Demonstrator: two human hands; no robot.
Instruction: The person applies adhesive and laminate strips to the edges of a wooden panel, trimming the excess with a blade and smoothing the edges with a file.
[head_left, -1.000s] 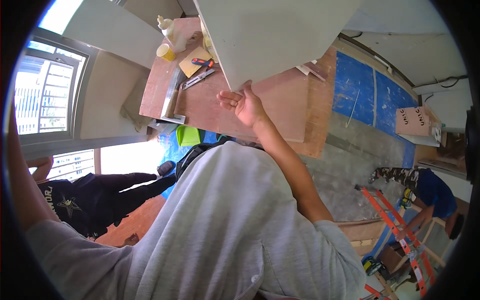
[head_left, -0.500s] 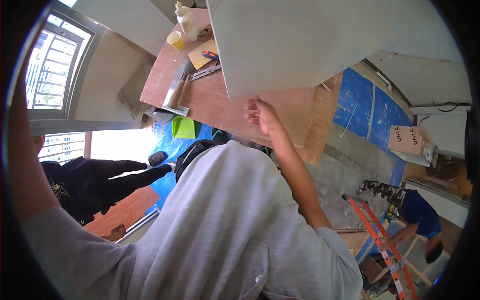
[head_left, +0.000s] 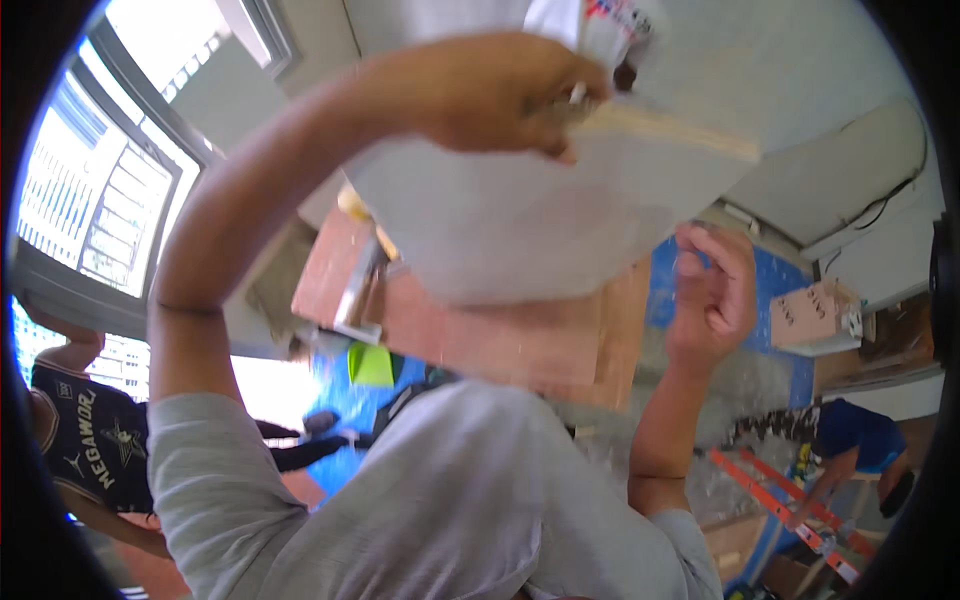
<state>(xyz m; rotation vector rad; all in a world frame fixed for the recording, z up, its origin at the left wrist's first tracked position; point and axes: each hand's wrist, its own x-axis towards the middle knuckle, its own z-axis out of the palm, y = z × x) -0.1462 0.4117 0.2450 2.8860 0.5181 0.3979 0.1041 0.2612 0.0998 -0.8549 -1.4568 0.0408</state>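
A pale grey-white panel stands tilted over the plywood worktop, with a light wooden-looking top edge. Above that edge, my left hand reaches across from the left. Its fingers are closed round something small with a light, shiny part, too blurred to name. My right hand is raised beside the panel's right side, apart from it. Its fingers curl in toward the palm, and I see nothing in them. On the worktop's left end lies a metal square, partly cut off from sight by the panel.
A green dustpan lies on blue floor sheeting below the worktop. At left is a person in a dark jersey; at lower right, another person in blue is beside an orange ladder. A cardboard box sits at right.
My left hand has come into view above the panel's top edge. My right hand has moved right, away from the panel's lower edge. The panel appears tilted differently, and the whole view has shifted.
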